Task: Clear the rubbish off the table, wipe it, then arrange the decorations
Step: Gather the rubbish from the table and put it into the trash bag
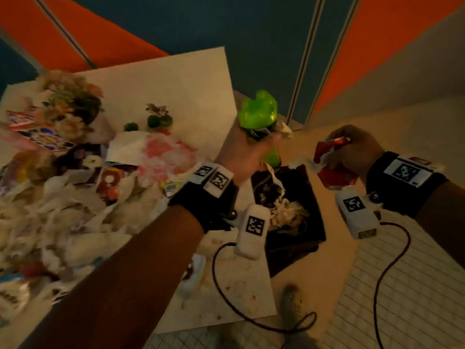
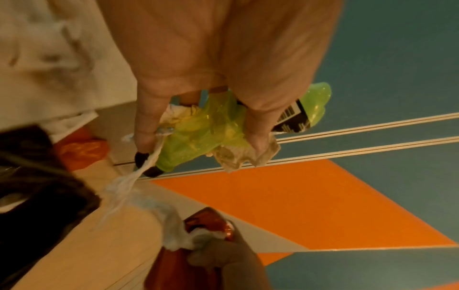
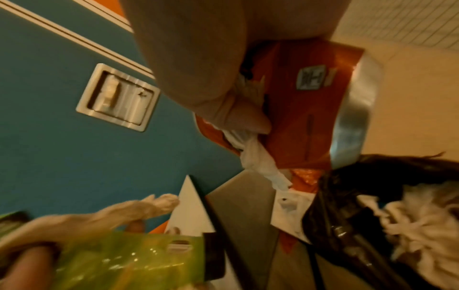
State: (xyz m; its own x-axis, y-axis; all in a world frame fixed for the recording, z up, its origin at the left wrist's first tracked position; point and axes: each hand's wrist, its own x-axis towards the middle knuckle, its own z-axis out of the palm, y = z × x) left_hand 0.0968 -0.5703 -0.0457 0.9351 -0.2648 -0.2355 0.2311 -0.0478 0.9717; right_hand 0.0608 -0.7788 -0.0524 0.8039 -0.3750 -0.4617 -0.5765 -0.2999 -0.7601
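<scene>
On the left, a heap of torn white tissue and bright snack wrappers [image 1: 63,197] is still covering the pale square table [image 1: 176,79], with faded artificial flowers [image 1: 73,102] standing at its far corner. The left hand [image 1: 245,153] is clamping its curled fingers on a crumpled translucent green plastic bottle [image 1: 259,110] and scraps of tissue, holding them above the black-lined rubbish bin [image 1: 289,217] just beside the table's edge. To the right, the right hand [image 1: 352,144] is gripping a crushed red foil packet [image 1: 332,167] with tissue trailing from it. The trailing shreds are hanging loose — released carelessly, they could be drifting past the bin's rim onto the floor, and the light bottle could bounce out. Pale floor, a white tiled patch, and teal-and-orange panelled walls are surrounding everything.
</scene>
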